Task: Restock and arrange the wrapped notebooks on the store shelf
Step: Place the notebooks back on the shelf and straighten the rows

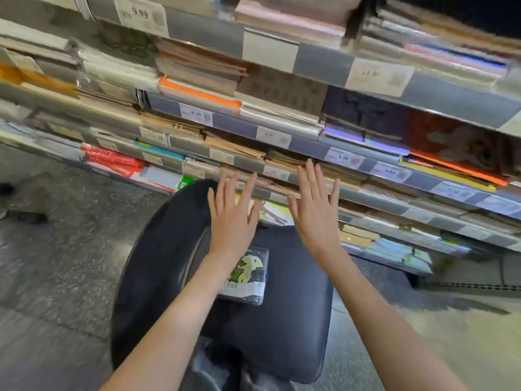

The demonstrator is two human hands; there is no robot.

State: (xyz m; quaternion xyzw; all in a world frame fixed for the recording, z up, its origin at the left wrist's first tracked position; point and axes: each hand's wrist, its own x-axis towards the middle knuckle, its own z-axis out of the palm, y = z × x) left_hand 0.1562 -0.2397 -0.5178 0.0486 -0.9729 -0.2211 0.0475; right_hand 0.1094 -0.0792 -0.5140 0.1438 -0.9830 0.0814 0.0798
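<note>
Both my hands are stretched out in front of me with fingers spread and straight, holding nothing. My left hand [232, 213] hovers over the back of a black chair [282, 320]. My right hand [317, 206] reaches toward a stack of brown kraft notebooks [284, 160] on a middle shelf, its fingertips close to the shelf edge. A small plastic-wrapped notebook [249, 277] with a pale figure on a dark cover lies on the chair seat, below my left wrist. The picture is blurred by motion.
Tiers of shelves [366, 198] run from left to right, packed with stacked notebooks in orange [197, 93], purple [366, 142], red [112, 160] and yellow. Price labels [141, 14] line the shelf rails. Grey speckled floor [56, 263] lies to the left of the chair.
</note>
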